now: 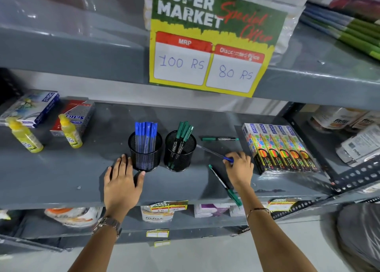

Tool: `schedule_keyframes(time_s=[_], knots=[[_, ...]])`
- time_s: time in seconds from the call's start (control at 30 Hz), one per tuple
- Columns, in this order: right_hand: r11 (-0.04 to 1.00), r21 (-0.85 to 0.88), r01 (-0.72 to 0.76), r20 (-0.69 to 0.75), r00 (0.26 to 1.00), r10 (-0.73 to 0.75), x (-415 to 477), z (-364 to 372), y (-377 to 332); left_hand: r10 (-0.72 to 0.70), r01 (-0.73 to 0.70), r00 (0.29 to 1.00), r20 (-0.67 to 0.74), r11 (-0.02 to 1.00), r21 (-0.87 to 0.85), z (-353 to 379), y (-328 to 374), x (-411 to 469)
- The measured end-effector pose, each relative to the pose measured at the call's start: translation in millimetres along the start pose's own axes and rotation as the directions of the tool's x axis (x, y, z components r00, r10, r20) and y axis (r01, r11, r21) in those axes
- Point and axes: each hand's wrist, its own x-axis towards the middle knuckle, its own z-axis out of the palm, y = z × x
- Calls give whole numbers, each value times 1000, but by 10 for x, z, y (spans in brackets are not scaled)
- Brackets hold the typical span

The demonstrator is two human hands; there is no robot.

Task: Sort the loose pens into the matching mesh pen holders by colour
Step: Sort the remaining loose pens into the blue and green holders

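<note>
On the grey metal shelf (61, 181), going from your left, two yellow bottles (25, 137) stand before two boxes, one of them marked DOMS (33, 107). Your left hand (121, 179) lies flat with fingers spread, thumb touching the foot of the left mesh holder (145, 154), which is packed with blue pens (145, 136). Just beside it, the right mesh holder (180, 154) carries green pens (183, 134). Three pens are loose: one green pen (220, 138) lies behind, well apart from the holders; a blue pen (213, 153) is pinched at its capped end by your right hand (239, 168); a second green pen (225, 185) lies under your wrist, its end jutting past the shelf edge. At right sit five DOMS neon packs (281, 148). Overhead, a sign (207, 39) reads SUPER MARKET, Special Offer, MRP 100 RS, Discounted Price 80 RS.
</note>
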Motion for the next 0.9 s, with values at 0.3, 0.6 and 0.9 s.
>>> schedule_keyframes(time_s=[0.3, 0.6, 0.9], knots=[[809, 585, 55, -267, 955, 129, 6, -356, -516, 7, -7, 1000, -3, 1000, -6, 14, -14, -13], [668, 600, 440, -477, 867, -142, -142, -845, -1571, 17, -17, 1000, 6, 999, -27, -1, -20, -13], [746, 450, 490, -178, 868, -463, -405, -498, -2089, -4, 5, 999, 41, 1000, -21, 24, -32, -3]])
